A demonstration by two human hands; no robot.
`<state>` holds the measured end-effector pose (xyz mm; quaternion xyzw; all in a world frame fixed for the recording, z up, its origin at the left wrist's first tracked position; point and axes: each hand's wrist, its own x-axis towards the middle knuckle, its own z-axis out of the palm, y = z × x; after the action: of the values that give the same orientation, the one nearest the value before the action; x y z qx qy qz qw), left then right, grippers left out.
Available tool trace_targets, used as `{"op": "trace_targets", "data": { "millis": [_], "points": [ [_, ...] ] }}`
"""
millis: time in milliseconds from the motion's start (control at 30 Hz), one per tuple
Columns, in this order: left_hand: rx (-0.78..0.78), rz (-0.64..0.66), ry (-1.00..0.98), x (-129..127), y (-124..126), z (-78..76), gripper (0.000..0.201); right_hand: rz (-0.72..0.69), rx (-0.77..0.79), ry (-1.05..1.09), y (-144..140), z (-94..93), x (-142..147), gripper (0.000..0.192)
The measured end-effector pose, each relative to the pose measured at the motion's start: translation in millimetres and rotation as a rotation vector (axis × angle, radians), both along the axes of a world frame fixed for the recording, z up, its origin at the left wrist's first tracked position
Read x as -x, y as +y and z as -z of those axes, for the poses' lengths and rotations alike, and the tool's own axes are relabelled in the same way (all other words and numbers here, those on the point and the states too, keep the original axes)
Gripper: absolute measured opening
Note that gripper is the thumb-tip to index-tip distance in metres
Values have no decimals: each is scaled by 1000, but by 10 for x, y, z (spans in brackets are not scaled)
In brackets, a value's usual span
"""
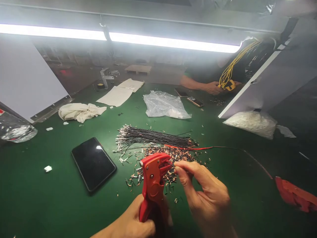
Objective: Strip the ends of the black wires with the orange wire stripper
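The red wire stripper (153,180) stands nearly upright near the front edge of the green table (37,185), its long axis running from the handles at the near side up to the head, which points away and slightly right. The left hand (133,221) is wrapped around the lower handles, fingers closed on them; the bottom of the grip is cut off by the frame edge. The right hand (204,191) pinches a thin wire (170,162) between thumb and forefinger at the tool's head; the wire is very fine and hard to follow. Just beyond lies a heap of stripped scraps (170,155), then a bundle of black wires (153,136) lying left to right. A dark phone (93,163) rests to the left. Far right, another person's hand (213,87) holds yellow cables (229,74).
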<state>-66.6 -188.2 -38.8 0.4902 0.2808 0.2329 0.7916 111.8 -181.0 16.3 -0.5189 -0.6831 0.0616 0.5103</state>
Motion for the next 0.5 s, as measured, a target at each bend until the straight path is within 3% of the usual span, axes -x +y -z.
{"op": "trace_targets", "data": {
  "millis": [167, 367, 500],
  "points": [
    [32, 8, 31, -1, -8, 0, 11, 12, 12, 40, -19, 30, 18, 13],
    [227, -120, -97, 21, -38, 137, 37, 191, 16, 33, -57, -36, -28, 8],
    [223, -149, -155, 36, -21, 91, 35, 152, 19, -72, -33, -4, -41, 8]
  ]
}}
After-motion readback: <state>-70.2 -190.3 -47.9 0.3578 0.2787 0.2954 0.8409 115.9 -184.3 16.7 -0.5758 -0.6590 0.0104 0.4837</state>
